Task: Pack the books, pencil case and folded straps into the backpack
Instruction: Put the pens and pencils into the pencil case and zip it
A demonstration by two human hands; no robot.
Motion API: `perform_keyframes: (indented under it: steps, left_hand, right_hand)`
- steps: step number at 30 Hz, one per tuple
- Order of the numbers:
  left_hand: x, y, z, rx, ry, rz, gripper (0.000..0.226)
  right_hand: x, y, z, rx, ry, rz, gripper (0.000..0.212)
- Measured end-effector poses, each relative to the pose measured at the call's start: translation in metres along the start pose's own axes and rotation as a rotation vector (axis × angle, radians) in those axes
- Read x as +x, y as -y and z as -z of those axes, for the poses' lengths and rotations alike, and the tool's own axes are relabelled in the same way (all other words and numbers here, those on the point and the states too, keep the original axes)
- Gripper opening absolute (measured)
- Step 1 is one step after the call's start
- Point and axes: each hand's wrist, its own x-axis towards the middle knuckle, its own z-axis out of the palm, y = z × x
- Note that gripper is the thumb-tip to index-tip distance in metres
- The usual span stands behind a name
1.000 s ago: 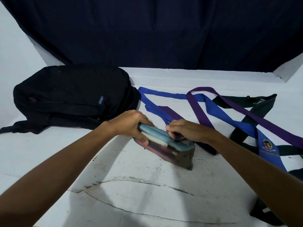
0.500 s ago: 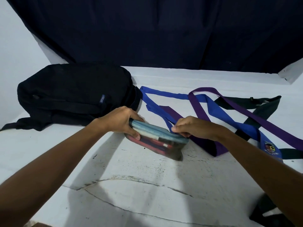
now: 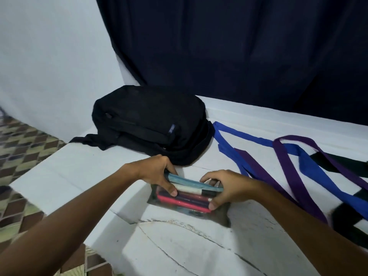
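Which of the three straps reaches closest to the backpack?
The blue strap: its far end lies right beside the backpack. The purple strap and black strap lie farther right.

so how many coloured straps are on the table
3. The blue strap starts by the backpack and runs right; the purple strap crosses it; the black strap lies at the right edge, partly out of frame.

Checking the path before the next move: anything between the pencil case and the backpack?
Nothing lies between the pencil case, gripped by left hand and right hand, and the backpack: bare table. No opening in the backpack shows.
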Motion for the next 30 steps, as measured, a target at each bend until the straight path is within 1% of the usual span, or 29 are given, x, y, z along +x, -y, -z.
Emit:
perform_keyframes:
  steps: [3, 5, 7, 8, 10, 13, 15, 16, 17, 18, 19, 20, 21, 22, 23, 24, 25, 26, 27, 28, 30]
  left_hand:
    - [-0.022, 0.026, 0.015, -0.034, 0.041, 0.034, 0.028]
    - [-0.032, 0.047, 0.024, -0.055, 0.049, 0.053, 0.028]
    - [-0.039, 0.072, 0.036, -0.064, 0.056, 0.054, 0.030]
    - [-0.041, 0.084, 0.042, -0.068, 0.068, 0.045, 0.030]
    - [-0.044, 0.104, 0.053, -0.083, 0.099, 0.013, 0.026]
    - [-0.046, 0.135, 0.074, -0.058, 0.170, -0.037, 0.022]
    - [-0.047, 0.153, 0.090, 0.003, 0.215, -0.078, 0.020]
    - [-0.048, 0.163, 0.102, 0.027, 0.213, -0.103, 0.022]
    - [-0.048, 0.171, 0.114, 0.029, 0.167, -0.143, 0.027]
    - [-0.047, 0.178, 0.129, -0.007, 0.066, -0.198, 0.032]
    - [-0.044, 0.183, 0.143, -0.057, -0.092, -0.260, 0.034]
    - [-0.038, 0.188, 0.158, -0.065, -0.288, -0.337, 0.034]
    - [-0.031, 0.194, 0.172, 0.003, -0.471, -0.418, 0.036]
    - [-0.022, 0.200, 0.185, 0.126, -0.590, -0.462, 0.041]
    - [-0.012, 0.206, 0.195, 0.248, -0.622, -0.476, 0.048]
    - [-0.002, 0.212, 0.203, 0.340, -0.565, -0.461, 0.053]
    - [0.007, 0.218, 0.207, 0.380, -0.468, -0.440, 0.056]
    - [0.014, 0.223, 0.210, 0.386, -0.383, -0.426, 0.055]
    - [0.021, 0.228, 0.210, 0.378, -0.337, -0.429, 0.050]
    - [0.025, 0.231, 0.210, 0.367, -0.332, -0.450, 0.043]
    - [0.032, 0.234, 0.207, 0.345, -0.389, -0.519, 0.031]
  right_hand:
    - [0.029, 0.025, -0.009, 0.009, 0.013, 0.048, 0.064]
    - [0.048, 0.042, -0.014, 0.007, 0.013, 0.059, 0.063]
    - [0.072, 0.062, -0.020, -0.015, 0.016, 0.036, 0.070]
    - [0.086, 0.073, -0.024, -0.024, 0.028, 0.023, 0.075]
    - [0.108, 0.092, -0.030, -0.064, 0.056, -0.003, 0.077]
    - [0.139, 0.120, -0.038, -0.084, 0.054, -0.025, 0.073]
    - [0.151, 0.130, -0.038, -0.043, 0.018, -0.017, 0.068]
    - [0.157, 0.135, -0.036, 0.009, -0.001, -0.009, 0.065]
    - [0.161, 0.138, -0.033, 0.075, -0.019, 0.001, 0.062]
    - [0.164, 0.141, -0.029, 0.145, -0.037, 0.013, 0.058]
    - [0.165, 0.144, -0.026, 0.205, -0.052, 0.016, 0.055]
    - [0.165, 0.147, -0.023, 0.254, -0.063, 0.015, 0.053]
    - [0.167, 0.151, -0.020, 0.300, -0.073, 0.011, 0.051]
    - [0.167, 0.154, -0.017, 0.340, -0.081, 0.009, 0.050]
    - [0.168, 0.157, -0.014, 0.375, -0.089, 0.007, 0.048]
    - [0.169, 0.160, -0.012, 0.405, -0.096, 0.007, 0.046]
    - [0.169, 0.163, -0.010, 0.435, -0.097, 0.009, 0.044]
    - [0.169, 0.165, -0.008, 0.462, -0.097, 0.008, 0.043]
    - [0.168, 0.167, -0.007, 0.487, -0.096, 0.006, 0.042]
    - [0.168, 0.169, -0.006, 0.515, -0.101, -0.001, 0.042]
    - [0.168, 0.172, -0.007, 0.573, -0.118, -0.021, 0.045]
